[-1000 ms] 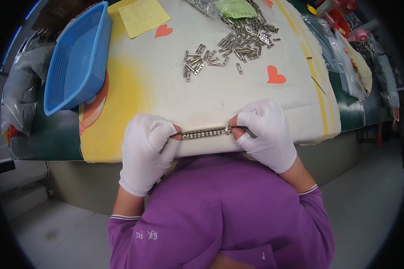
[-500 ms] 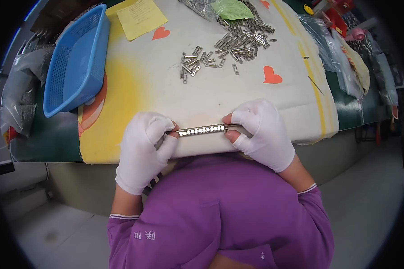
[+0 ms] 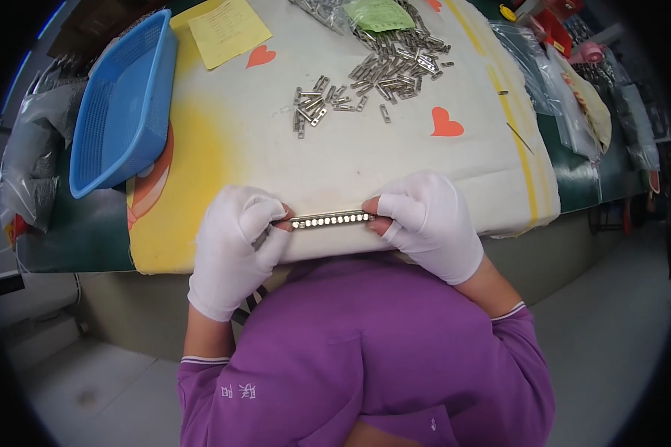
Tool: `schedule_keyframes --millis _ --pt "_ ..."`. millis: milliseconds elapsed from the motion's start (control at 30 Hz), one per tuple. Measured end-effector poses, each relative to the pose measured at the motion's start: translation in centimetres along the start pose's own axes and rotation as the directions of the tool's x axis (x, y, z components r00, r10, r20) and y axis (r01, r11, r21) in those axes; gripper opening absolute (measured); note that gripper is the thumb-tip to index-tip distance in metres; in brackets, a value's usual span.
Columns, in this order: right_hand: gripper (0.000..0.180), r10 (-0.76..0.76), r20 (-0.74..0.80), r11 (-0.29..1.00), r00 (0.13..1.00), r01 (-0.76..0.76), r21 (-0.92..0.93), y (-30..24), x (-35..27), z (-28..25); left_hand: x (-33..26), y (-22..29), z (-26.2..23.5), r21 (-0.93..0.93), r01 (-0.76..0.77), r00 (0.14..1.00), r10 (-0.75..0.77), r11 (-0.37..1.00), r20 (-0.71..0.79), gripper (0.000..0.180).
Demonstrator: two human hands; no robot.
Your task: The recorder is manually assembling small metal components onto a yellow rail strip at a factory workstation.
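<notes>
Between both hands stretches a narrow row of small shiny metal pieces (image 3: 329, 220), held level just above the near part of the cloth. My left hand (image 3: 235, 242), in a white glove with bare fingertips, pinches its left end between thumb and fingers. At the right end, my right hand (image 3: 430, 221), gloved the same way, grips it with thumb and forefinger. Beyond the hands, a loose heap of small silver metal pieces with holes (image 3: 395, 71) lies on the cloth. A smaller cluster of such pieces (image 3: 311, 104) sits to its left.
A light cloth (image 3: 276, 167) with yellow areas and red hearts covers the green table (image 3: 74, 249). The blue plastic basket (image 3: 82, 167) stands at the left, near a yellow paper (image 3: 231, 33). A green slip (image 3: 380, 15) rests on the heap. Clear plastic bags (image 3: 533, 71) lie far right.
My right hand has shifted slightly left, its fingertips now closer over the row's right end. The row has tilted a little, and the whole view has moved slightly.
</notes>
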State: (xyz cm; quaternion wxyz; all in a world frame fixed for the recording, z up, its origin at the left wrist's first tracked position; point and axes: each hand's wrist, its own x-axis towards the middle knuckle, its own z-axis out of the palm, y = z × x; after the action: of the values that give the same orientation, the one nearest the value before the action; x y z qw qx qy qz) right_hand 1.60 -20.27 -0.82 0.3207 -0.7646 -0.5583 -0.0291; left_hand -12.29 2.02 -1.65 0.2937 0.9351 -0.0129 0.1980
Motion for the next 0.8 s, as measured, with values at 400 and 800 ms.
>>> schedule_keyframes --millis 400,800 --pt "0.019 0.009 -0.087 0.997 0.996 -0.002 0.079 0.44 -0.10 0.40 0.13 -0.31 0.09 -0.002 -0.038 0.999 0.038 0.999 0.010 0.031" --pt "0.014 -0.104 0.059 0.992 0.993 0.108 -0.064 0.01 0.65 0.13 -0.08 -0.39 0.23 -0.023 -0.003 1.000 0.003 1.000 -0.010 0.024"
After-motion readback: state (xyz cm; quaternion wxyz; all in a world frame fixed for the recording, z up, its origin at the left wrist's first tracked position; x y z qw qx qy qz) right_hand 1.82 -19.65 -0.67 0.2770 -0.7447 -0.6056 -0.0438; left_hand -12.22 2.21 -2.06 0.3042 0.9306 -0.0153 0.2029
